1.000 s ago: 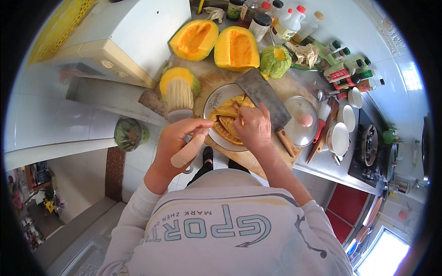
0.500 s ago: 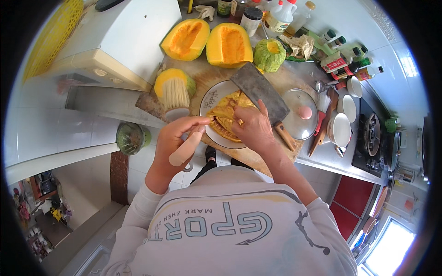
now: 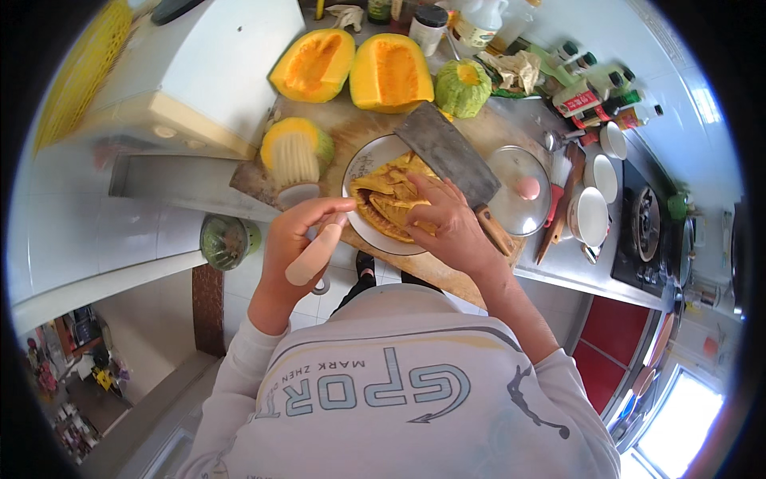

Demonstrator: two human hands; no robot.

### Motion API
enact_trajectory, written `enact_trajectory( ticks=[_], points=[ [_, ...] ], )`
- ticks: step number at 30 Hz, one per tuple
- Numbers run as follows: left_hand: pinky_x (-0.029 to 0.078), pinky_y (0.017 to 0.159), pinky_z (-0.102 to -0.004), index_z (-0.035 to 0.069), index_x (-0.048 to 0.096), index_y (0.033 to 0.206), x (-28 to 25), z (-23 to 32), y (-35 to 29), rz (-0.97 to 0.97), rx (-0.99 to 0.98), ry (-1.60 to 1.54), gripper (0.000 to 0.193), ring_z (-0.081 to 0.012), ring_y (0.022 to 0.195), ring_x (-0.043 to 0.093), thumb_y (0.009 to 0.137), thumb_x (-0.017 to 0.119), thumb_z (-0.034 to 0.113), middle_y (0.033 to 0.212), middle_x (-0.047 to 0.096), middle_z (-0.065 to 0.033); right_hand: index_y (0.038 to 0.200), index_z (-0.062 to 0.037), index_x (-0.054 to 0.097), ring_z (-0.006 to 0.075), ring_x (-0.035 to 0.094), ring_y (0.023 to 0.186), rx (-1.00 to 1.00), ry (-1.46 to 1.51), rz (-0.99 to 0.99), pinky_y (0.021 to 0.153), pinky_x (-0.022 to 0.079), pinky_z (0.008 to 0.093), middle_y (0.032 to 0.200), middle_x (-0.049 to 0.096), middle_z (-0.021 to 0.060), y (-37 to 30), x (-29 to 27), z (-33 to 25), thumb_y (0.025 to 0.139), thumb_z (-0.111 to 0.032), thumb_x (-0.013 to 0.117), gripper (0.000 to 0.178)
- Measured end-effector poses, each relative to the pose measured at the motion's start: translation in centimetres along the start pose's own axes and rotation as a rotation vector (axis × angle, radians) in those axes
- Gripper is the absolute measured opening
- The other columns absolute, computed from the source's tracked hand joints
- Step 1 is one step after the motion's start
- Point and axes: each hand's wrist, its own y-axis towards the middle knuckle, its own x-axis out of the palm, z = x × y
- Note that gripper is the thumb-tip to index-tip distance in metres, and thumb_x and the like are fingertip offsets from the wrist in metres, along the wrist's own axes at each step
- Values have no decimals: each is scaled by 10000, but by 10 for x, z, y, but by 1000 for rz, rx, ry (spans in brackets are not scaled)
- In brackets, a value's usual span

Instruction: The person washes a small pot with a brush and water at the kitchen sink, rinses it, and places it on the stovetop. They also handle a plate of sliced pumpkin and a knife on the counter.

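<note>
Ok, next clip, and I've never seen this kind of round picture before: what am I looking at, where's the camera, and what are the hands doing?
The camera sits on a person's head and looks down, so the round, bent view shows their own chest and arms from above. There is no machine: the work is done with bare hands. The left hand grips a pale peeler-like tool. The right hand presses on orange pumpkin slices in a white plate on a wooden board. A cleaver rests across the plate's rim. Behind lie two pumpkin halves, a glass lid, bowls and bottles.
</note>
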Motion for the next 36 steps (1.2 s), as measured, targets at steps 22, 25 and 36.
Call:
enact_trajectory(
  ticks=[22, 25, 36],
  points=[
    [555, 887, -326, -22, 716, 1174, -6, -1, 2, -3, -28, 25, 242, -183, 954, 697, 1010, 556, 54, 1119, 744, -129, 1020, -4, 709, 162, 614, 1004, 341, 1170, 153, 918, 497, 298, 1044, 651, 63, -50, -38, -29, 973, -63, 699, 76],
    [551, 893, -326, -22, 711, 1185, -7, 4, 1, -21, -16, 39, 246, -176, 962, 691, 1008, 550, 36, 1122, 744, -121, 987, 2, 739, 215, 670, 990, 86, 1512, -35, 854, 530, 324, 1029, 712, 135, -37, -95, -103, 923, -97, 766, 121],
    [558, 857, -307, -4, 720, 1172, -12, 2, -16, -25, -6, 4, 239, -157, 927, 691, 1000, 563, 53, 1096, 747, -100, 917, -20, 778, 266, 696, 808, -858, 1916, -253, 712, 563, 337, 982, 724, 161, -22, -51, -191, 1014, -153, 679, 192]
  ],
)
